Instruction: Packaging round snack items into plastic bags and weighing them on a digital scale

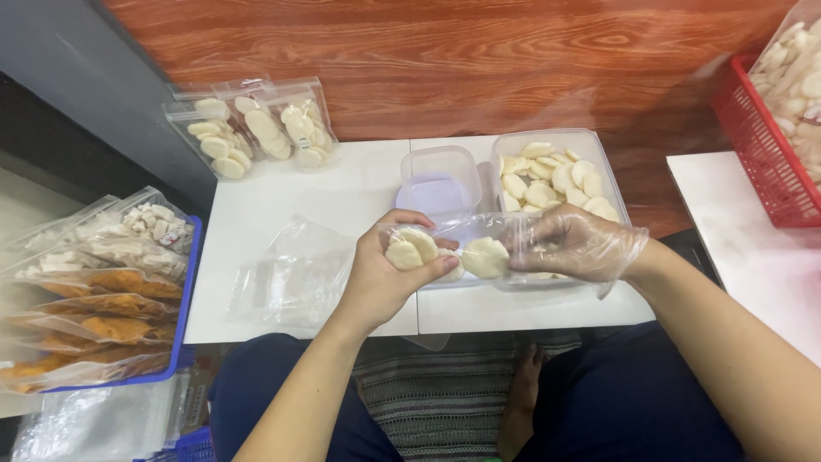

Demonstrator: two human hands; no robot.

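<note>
My left hand (380, 274) is bare and grips a small clear plastic bag (445, 244) that has pale round crackers in it. My right hand (577, 244), in a thin clear glove, holds one pale round cracker (486, 257) at the bag's mouth. Both hands hover over the front edge of a low white table (342, 192). Just behind them a clear tub (590, 141) holds several loose crackers, and a smaller empty clear tub (440, 180) stands to its left.
Filled cracker bags (256, 128) lie at the table's back left, empty clear bags (291, 274) at its front left. A blue tray (184, 299) of packed snacks sits at left, a red basket (757, 145) of crackers at right. My knees are under the table.
</note>
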